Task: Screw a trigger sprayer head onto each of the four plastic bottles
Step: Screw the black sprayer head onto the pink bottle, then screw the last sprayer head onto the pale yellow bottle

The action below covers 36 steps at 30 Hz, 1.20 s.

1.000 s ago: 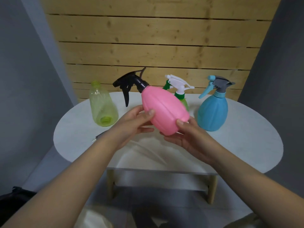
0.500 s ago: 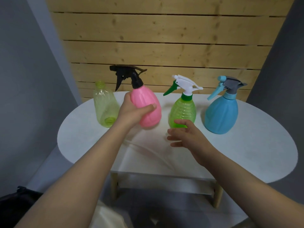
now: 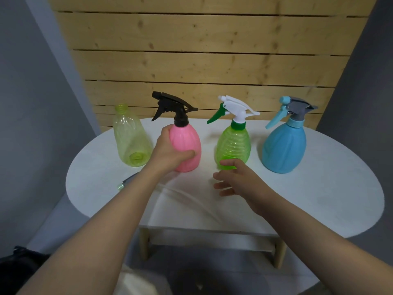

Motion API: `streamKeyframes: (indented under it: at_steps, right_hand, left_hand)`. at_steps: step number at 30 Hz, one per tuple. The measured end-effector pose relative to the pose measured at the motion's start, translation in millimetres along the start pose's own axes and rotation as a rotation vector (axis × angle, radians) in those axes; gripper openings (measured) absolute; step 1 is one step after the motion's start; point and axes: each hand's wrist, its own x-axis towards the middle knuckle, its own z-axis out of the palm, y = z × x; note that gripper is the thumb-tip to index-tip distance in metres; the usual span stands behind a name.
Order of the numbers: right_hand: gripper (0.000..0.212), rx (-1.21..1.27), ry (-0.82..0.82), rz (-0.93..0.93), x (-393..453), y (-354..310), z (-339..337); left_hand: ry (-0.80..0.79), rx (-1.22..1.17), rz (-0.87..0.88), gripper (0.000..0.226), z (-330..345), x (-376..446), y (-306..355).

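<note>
The left hand [image 3: 168, 152] was wrapped around the pink bottle [image 3: 187, 145], which stood upright on the worktop [image 3: 319, 199] near its far edge, black sprayer head [image 3: 172, 105] on its neck. The right hand [image 3: 238, 179] hovered open and empty just in front of the green bottle [image 3: 234, 143]. A capless yellow-green bottle [image 3: 130, 137] stood at the far left, the blue bottle [image 3: 285, 145] at the far right, each of the latter two fitted with a sprayer.

four bottles [image 3: 234, 143] stand in a row on the table [image 3: 319, 199], before the slatted wall [image 3: 202, 50].
</note>
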Motion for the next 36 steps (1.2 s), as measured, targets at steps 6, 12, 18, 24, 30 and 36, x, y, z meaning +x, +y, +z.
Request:
streamKeyframes:
  at_steps: [6,12,18,24,30,36]
  right_hand:
    - [0.038,-0.013,-0.007,0.006,-2.4,-1.3,6.3]
    - [0.026,-0.067,-0.039,-0.051,-3.5,-4.2,20.5]
    - [0.024,-0.06,-0.096,-0.134,-3.2,-7.3,50.2]
    - [0.019,-0.08,-0.085,-0.217,5.7,-11.1,79.8]
    - [0.014,-0.096,-0.038,-0.258,15.6,-15.8,89.0]
    - [0.018,-0.115,-0.03,-0.29,16.5,-17.1,88.0]
  left_hand:
    - [0.033,0.045,-0.015,0.098,1.7,-2.9,-2.9]
    - [0.317,0.095,0.03,0.071,-15.5,-24.1,-1.5]
    - [0.675,0.159,0.046,0.035,-59.2,-26.1,-14.7]
    - [0.671,0.134,-0.091,0.072,-72.2,-13.4,-31.6]
    - [0.472,0.064,-0.12,0.091,-68.3,3.9,-41.6]
    - [0.52,0.083,-0.066,0.076,-74.7,-5.0,-28.8]
